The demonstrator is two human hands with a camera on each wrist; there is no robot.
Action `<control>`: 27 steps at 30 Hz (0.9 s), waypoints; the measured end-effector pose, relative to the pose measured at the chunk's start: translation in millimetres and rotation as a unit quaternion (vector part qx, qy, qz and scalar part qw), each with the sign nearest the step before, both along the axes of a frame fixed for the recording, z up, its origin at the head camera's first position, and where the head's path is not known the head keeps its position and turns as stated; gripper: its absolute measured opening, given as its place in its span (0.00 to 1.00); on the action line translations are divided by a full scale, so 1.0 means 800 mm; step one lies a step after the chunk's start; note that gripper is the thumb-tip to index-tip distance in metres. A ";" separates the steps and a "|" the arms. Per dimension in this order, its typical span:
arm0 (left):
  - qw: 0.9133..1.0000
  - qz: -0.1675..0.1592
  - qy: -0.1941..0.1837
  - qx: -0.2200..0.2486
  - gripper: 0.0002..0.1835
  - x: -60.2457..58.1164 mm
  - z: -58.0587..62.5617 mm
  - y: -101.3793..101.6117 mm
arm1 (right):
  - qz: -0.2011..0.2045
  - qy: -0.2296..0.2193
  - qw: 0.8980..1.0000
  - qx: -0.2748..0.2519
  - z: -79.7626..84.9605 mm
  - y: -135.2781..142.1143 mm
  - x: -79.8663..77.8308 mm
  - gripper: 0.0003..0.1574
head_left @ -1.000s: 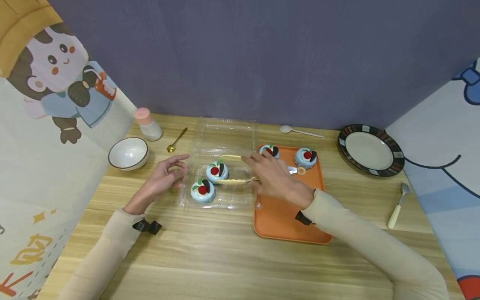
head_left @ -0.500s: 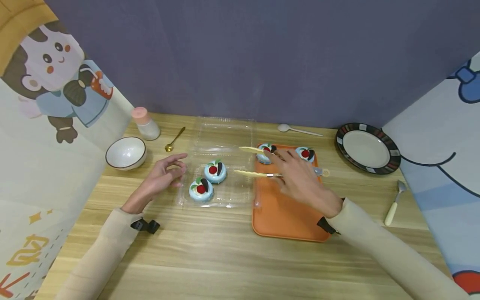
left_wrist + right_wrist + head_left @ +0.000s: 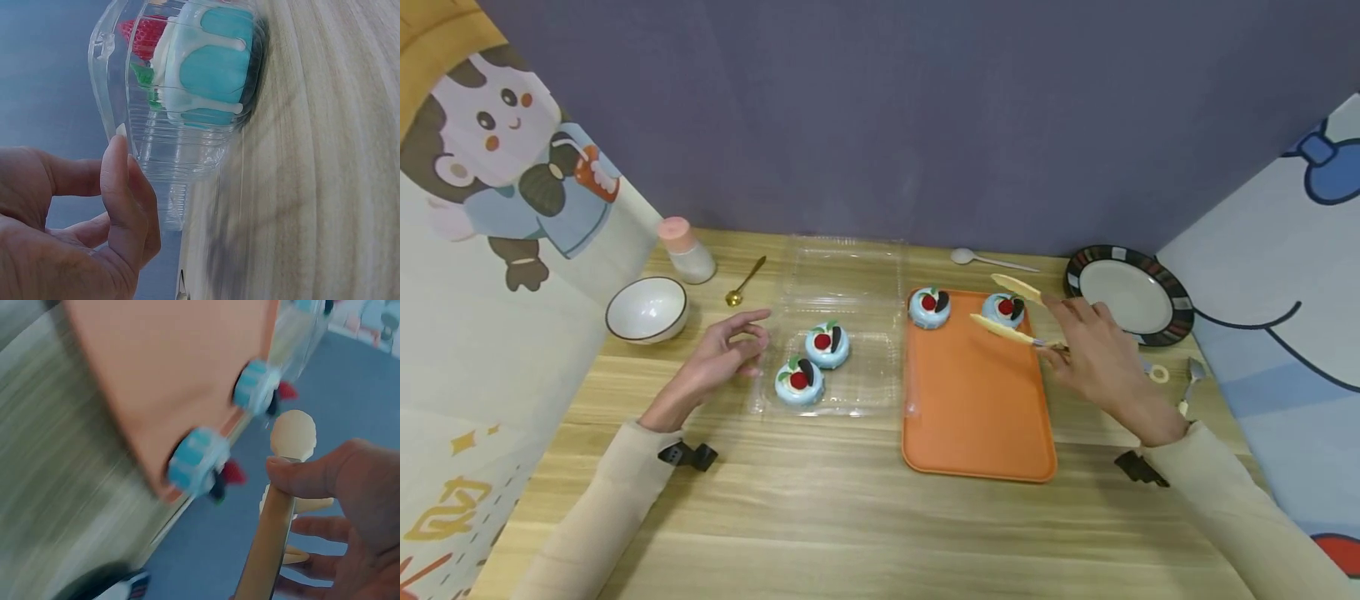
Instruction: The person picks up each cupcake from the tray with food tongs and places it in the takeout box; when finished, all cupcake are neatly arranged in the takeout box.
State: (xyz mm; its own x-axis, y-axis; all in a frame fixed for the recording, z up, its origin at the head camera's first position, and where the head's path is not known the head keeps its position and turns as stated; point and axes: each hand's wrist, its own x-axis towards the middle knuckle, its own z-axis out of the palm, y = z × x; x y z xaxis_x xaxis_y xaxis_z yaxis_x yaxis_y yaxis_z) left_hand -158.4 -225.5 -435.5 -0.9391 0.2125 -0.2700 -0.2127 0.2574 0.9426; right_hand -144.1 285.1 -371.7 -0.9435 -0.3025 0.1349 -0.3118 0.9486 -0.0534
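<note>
My right hand (image 3: 1097, 358) holds a pair of tongs (image 3: 1000, 329) with cream-coloured tips, to the right of the orange tray (image 3: 977, 408). The tongs' tips stand apart with nothing between them, overlapping the tray's far right corner in the head view. Two blue toy cakes with red berries, a left one (image 3: 929, 310) and a right one (image 3: 1002, 312), sit along the tray's far edge. My left hand (image 3: 718, 358), fingers loosely bent, has a fingertip right at the rim of the clear plastic box (image 3: 134, 119). Two similar cakes, one (image 3: 827, 344) behind the other (image 3: 800, 383), sit inside the lid-open box.
At the left stand a white bowl (image 3: 647, 310), a pink-capped shaker (image 3: 688, 252) and a small gold spoon (image 3: 745, 282). A white spoon (image 3: 992, 260) lies behind the tray. On the right are a dark-rimmed plate (image 3: 1127, 292) and a partly hidden metal-headed utensil (image 3: 1195, 368).
My right hand has moved from over the box, across the tray, to its right side with the tongs, whose tips are still apart. My left hand stays by the box.
</note>
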 end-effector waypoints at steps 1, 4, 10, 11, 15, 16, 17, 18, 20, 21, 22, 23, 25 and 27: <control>1.000 0.000 0.001 -0.001 0.30 0.000 0.000 0.000 | -0.011 -0.009 1.000 -0.002 0.001 0.008 0.000 0.49; 1.000 -0.001 0.003 -0.005 0.30 0.001 0.001 -0.001 | -0.038 -0.035 0.999 -0.010 0.001 0.029 0.001 0.49; 1.000 -0.004 0.007 -0.011 0.30 0.000 0.000 -0.001 | -0.055 -0.063 0.996 -0.016 -0.010 0.051 0.004 0.47; 1.000 -0.004 0.007 -0.011 0.30 0.000 0.000 0.000 | -0.054 -0.067 0.996 -0.015 -0.012 0.053 0.005 0.47; 1.000 -0.001 0.006 -0.008 0.30 0.001 -0.001 -0.001 | -0.051 -0.084 0.995 -0.010 -0.022 0.053 0.003 0.47; 1.000 -0.001 0.006 -0.008 0.30 0.001 -0.001 -0.001 | -0.050 -0.086 0.995 -0.010 -0.024 0.052 0.002 0.47; 1.000 -0.002 0.006 -0.009 0.30 0.001 -0.002 -0.001 | -0.049 -0.086 0.995 -0.011 -0.027 0.051 0.001 0.47; 1.000 -0.002 0.005 -0.009 0.30 0.001 -0.002 -0.001 | -0.048 -0.084 0.995 -0.012 -0.028 0.050 0.001 0.47; 1.000 -0.002 0.005 -0.008 0.30 0.002 -0.002 -0.001 | -0.043 -0.077 0.996 -0.015 -0.031 0.047 -0.001 0.47; 1.000 -0.002 0.004 -0.007 0.30 0.002 -0.002 -0.001 | -0.043 -0.074 0.996 -0.015 -0.032 0.045 -0.002 0.47; 1.000 -0.002 0.005 -0.007 0.30 0.002 -0.002 -0.001 | -0.043 -0.072 0.996 -0.015 -0.032 0.044 -0.003 0.47; 1.000 -0.002 0.006 -0.007 0.30 0.002 -0.002 -0.001 | -0.042 -0.070 0.996 -0.016 -0.033 0.042 -0.004 0.46; 1.000 -0.001 0.006 -0.007 0.30 0.002 -0.001 0.000 | -0.043 -0.074 0.996 -0.014 -0.033 0.039 -0.006 0.46; 1.000 -0.001 0.007 -0.008 0.30 0.002 -0.001 0.000 | -0.046 -0.080 0.996 -0.010 -0.035 0.037 -0.008 0.46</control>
